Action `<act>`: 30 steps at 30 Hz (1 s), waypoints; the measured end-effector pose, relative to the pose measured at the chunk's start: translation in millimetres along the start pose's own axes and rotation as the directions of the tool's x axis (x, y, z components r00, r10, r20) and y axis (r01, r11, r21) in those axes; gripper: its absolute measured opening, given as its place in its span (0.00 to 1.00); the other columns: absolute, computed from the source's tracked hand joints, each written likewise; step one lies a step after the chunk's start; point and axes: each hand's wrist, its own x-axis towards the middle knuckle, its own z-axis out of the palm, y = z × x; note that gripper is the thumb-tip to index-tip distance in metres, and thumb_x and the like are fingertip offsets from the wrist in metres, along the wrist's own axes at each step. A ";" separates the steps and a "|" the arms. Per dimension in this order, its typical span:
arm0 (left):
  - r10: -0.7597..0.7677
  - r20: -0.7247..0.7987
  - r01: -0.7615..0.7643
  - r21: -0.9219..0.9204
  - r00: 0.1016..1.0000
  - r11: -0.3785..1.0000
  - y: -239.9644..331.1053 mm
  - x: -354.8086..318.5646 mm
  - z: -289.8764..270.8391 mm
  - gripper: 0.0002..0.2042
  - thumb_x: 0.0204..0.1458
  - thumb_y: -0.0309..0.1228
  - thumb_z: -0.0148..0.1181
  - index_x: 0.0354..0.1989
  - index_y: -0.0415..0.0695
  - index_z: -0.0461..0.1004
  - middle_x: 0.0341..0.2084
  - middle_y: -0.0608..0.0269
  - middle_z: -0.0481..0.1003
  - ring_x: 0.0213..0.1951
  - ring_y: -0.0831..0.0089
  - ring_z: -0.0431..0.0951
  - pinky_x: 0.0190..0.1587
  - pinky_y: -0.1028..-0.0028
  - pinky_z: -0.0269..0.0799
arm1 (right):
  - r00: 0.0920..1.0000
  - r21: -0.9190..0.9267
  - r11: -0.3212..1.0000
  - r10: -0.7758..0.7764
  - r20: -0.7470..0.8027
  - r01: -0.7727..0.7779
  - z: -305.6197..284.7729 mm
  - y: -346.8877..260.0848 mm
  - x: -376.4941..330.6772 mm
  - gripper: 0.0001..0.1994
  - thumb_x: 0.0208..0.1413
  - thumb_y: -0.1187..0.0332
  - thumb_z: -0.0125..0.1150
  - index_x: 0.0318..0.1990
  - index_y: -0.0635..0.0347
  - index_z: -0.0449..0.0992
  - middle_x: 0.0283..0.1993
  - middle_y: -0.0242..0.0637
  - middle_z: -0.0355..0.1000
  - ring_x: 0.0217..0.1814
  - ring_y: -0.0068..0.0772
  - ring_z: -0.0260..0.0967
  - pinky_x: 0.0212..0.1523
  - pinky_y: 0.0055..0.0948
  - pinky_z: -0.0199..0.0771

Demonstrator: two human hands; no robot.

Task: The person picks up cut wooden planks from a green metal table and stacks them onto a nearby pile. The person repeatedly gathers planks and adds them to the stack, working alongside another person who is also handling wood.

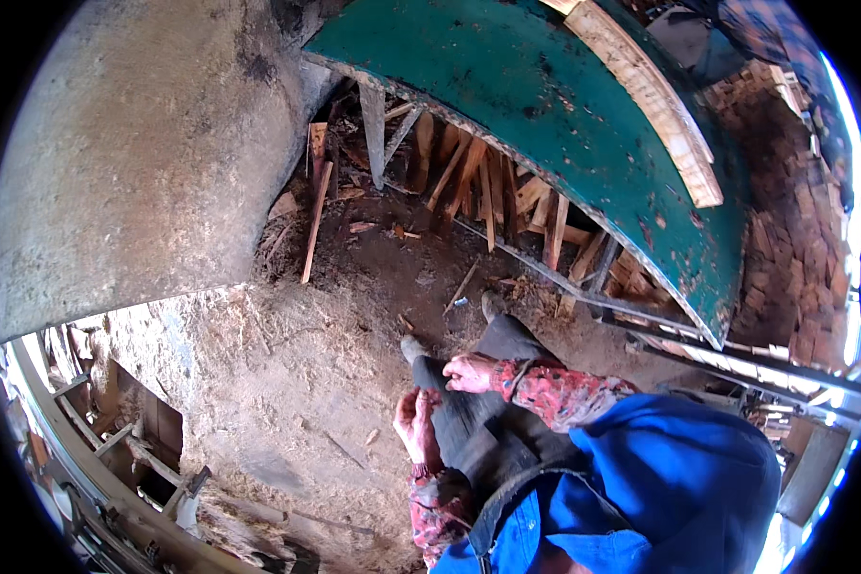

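In front of my dark trousers (493, 440) I hold both hands close together, a small gap between them. My left hand (417, 426) is on the left, its fingers curled and pressed together. Just above and to the right, my right hand (471, 373) points leftward, its fingers bent into a pinch. Anything held in either hand is too small or hidden to make out. Red patterned sleeves (569, 390) cover both forearms, below a blue garment (674, 478). Neither hand touches the table or the wood.
Ahead stands a green-topped table (507, 86) with a pale plank (646, 91) on it. Split firewood (469, 177) is piled beneath, near a metal frame bar (536, 263). A thin stick (317, 225) leans at a pale wall (143, 153). A wooden ladder (115, 440) lies lower left.
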 end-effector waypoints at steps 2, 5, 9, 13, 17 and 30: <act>0.026 0.001 -0.026 -0.032 1.000 0.999 18.9 -6.3 -12.3 0.11 0.62 0.29 0.57 0.47 0.33 0.73 0.36 0.52 0.80 0.37 0.70 0.81 0.40 0.72 0.77 | 0.999 -0.020 0.999 -0.033 0.003 0.033 -7.0 -24.4 -2.8 0.18 0.50 0.58 0.65 0.44 0.59 0.80 0.39 0.47 0.77 0.45 0.51 0.75 0.49 0.44 0.74; 0.081 0.003 -0.081 -0.050 0.997 0.995 36.5 -7.0 -38.0 0.12 0.62 0.29 0.57 0.47 0.33 0.72 0.37 0.51 0.80 0.37 0.68 0.81 0.40 0.71 0.78 | 0.998 -0.001 1.000 0.006 -0.060 -0.006 -29.9 -58.8 -7.5 0.17 0.50 0.58 0.65 0.43 0.60 0.80 0.42 0.50 0.77 0.46 0.48 0.75 0.47 0.43 0.74; 0.092 -0.011 -0.092 0.019 0.996 0.996 62.2 -7.2 -60.1 0.10 0.61 0.29 0.57 0.44 0.35 0.73 0.36 0.51 0.80 0.36 0.68 0.82 0.40 0.71 0.79 | 0.969 -0.025 1.000 -0.014 -0.247 0.008 -66.0 -77.6 -14.4 0.17 0.52 0.57 0.62 0.43 0.60 0.80 0.37 0.48 0.77 0.43 0.49 0.76 0.46 0.43 0.74; 0.118 -0.007 -0.118 -0.025 0.993 0.993 86.7 2.5 -63.1 0.09 0.61 0.30 0.58 0.42 0.35 0.74 0.34 0.54 0.80 0.34 0.69 0.81 0.39 0.73 0.78 | 0.939 -0.025 1.000 -0.018 -0.344 0.011 -88.0 -84.9 -29.2 0.17 0.53 0.57 0.62 0.43 0.60 0.79 0.37 0.46 0.77 0.42 0.49 0.75 0.42 0.44 0.74; 0.131 0.043 -0.134 0.078 0.990 0.988 110.3 21.3 -46.4 0.13 0.61 0.31 0.58 0.46 0.33 0.73 0.35 0.52 0.80 0.34 0.68 0.81 0.39 0.71 0.78 | 0.889 -0.026 0.995 -0.094 -0.448 0.091 -114.9 -89.5 -50.4 0.16 0.51 0.57 0.67 0.41 0.60 0.78 0.31 0.39 0.74 0.35 0.43 0.74 0.38 0.38 0.73; 0.132 0.108 -0.137 0.038 0.985 0.990 201.4 109.1 94.6 0.13 0.58 0.30 0.62 0.46 0.33 0.73 0.36 0.49 0.79 0.36 0.64 0.81 0.40 0.71 0.79 | 0.437 0.018 0.923 -0.165 -0.884 0.385 -390.9 -99.7 -13.3 0.14 0.50 0.65 0.69 0.42 0.62 0.78 0.35 0.43 0.73 0.36 0.42 0.75 0.36 0.37 0.76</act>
